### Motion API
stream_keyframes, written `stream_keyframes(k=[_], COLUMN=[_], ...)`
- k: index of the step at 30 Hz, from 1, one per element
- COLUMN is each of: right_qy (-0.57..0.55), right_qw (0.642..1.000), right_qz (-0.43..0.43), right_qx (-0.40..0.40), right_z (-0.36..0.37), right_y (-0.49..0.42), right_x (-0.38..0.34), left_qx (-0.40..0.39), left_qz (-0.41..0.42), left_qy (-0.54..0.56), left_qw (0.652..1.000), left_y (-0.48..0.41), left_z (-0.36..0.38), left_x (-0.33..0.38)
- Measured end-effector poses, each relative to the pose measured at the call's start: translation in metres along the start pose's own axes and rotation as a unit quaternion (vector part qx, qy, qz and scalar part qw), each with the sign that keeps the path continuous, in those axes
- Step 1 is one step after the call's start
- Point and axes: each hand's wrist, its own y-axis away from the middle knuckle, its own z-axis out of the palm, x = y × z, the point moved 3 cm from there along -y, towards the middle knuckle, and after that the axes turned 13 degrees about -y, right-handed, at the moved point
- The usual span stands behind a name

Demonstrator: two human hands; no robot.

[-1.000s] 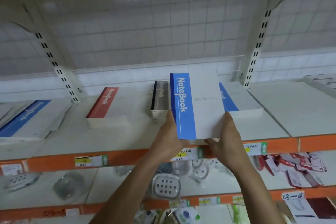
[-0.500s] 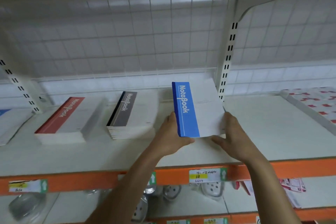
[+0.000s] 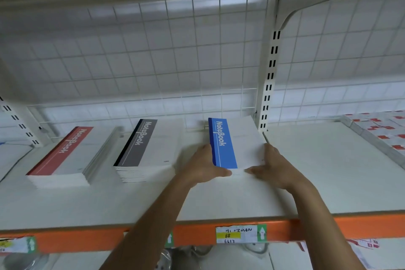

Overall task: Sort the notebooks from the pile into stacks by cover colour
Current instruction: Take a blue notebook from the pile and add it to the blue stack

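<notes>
Both hands are closed on one item. The left hand (image 3: 203,166) takes the spine side of the blue notebook (image 3: 225,144) and the right hand (image 3: 276,169) the open side. Each thumb is laid along the near short edge, and the thumb tips are close but apart. The far fingers are hidden behind the cover, so how far they reach cannot be told.

The blue notebook lies flat or nearly so between the palms, lengthwise toward the back edge of the shelf (image 3: 328,171). Its far right corner is just beside the slotted upright (image 3: 270,68). Pale page edges show under its near edge. Whether this is one book or a thin stack cannot be told.

Handling, as a judgement: a light paper item with a flexible cover, liable to sag or fan if held by one corner, and smooth enough for copies to slide on one another. A two-sided hold near the front corners, as shown, suits squaring it up.

Further along the shelf toward its left end stand the grey stack (image 3: 144,144) and then the red stack (image 3: 63,151), each well apart from the hands. Red-and-white packs (image 3: 377,131) sit at the right end. A price label (image 3: 236,234) marks the orange front edge (image 3: 361,223) below the wrists.
</notes>
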Motion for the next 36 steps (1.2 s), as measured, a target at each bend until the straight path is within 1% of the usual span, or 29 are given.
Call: stream_keyframes(k=[4,12,17,22,28,30,32,34,36], right_qy=[-0.011,0.005,-0.002,0.012,0.022,0.030,0.040,0.062,0.080], right_qw=[1.000,0.998,0.998,0.996,0.995,0.996,0.997,0.998,0.994], right_qz=[0.021,0.040,0.065,0.088,0.093,0.085,0.058,0.006,-0.055], right_qx=[-0.017,-0.037,-0.010,-0.010,-0.009,-0.009,0.009,0.031,0.044], right_z=[0.000,0.002,0.001,0.003,0.003,0.002,0.001,0.001,0.008], right_y=[-0.005,-0.011,-0.016,-0.014,-0.010,-0.006,-0.002,0.002,0.006], right_x=[0.003,0.010,0.006,0.002,-0.003,-0.004,-0.008,-0.020,-0.035], left_qx=[-0.008,-0.014,-0.019,-0.022,-0.019,-0.019,-0.004,0.034,0.078], left_qz=[-0.004,-0.003,-0.010,-0.017,-0.018,-0.003,0.013,0.014,0.020], left_qy=[-0.001,-0.010,-0.019,-0.038,-0.052,-0.032,-0.018,-0.031,-0.067], left_qw=[1.000,1.000,1.000,0.999,0.998,0.999,1.000,0.999,0.994], left_y=[-0.005,-0.010,-0.017,-0.018,-0.013,-0.008,-0.002,0.005,0.014], left_z=[0.001,0.001,0.005,0.005,0.004,0.002,-0.003,-0.011,-0.020], left_x=[-0.001,-0.004,-0.007,-0.006,-0.002,0.002,0.009,0.015,0.022])
